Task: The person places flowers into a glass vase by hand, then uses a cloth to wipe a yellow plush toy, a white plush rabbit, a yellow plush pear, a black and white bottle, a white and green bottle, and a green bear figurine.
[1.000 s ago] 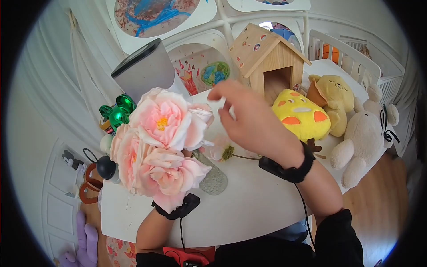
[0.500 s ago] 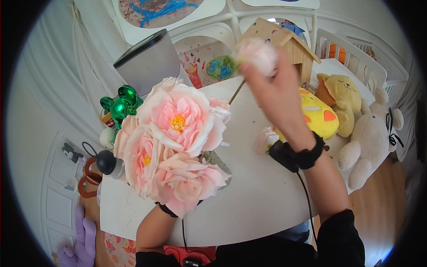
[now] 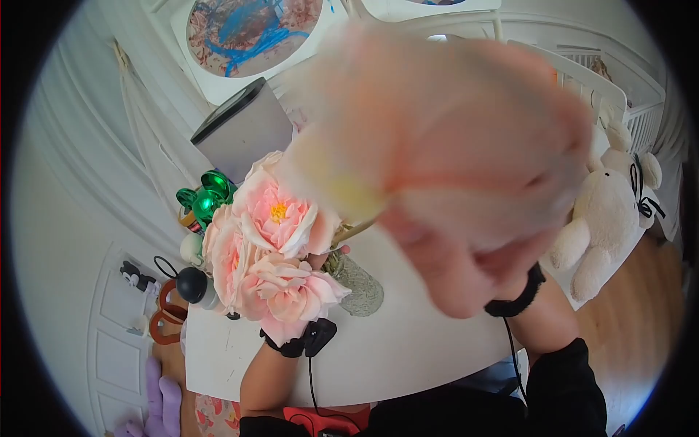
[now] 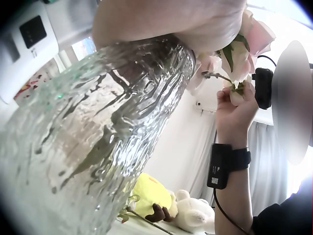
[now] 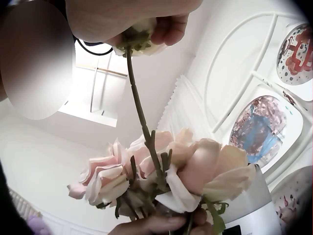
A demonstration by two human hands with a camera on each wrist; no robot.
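My left hand [image 5: 156, 224] grips the flower stems at the mouth of a clear textured glass vase [image 3: 357, 291]. Several large pale pink roses [image 3: 280, 211] spread above it, hiding most of that hand in the head view. Close to the head camera, my right hand [image 3: 459, 269] pinches another pink rose [image 3: 473, 124] just under its bloom, and both are blurred there. From this bloom a long stem [image 5: 139, 112] runs down among the roses over the vase, its lower end hidden by petals. Through the glass, a leaf [image 4: 95, 154] shows in the left wrist view.
Left of the roses stand a shiny green toy [image 3: 211, 200] and a black-capped bottle [image 3: 192, 285]. Behind is a grey bin [image 3: 247, 131]. A white plush toy [image 3: 604, 211] sits at the right edge; a loose stem [image 4: 146, 221] lies near a yellow plush toy [image 4: 151, 193].
My right hand took a rose from the table, lifted it, and brought it up close to the head camera with its stem over the vase. My left hand stays at the vase.
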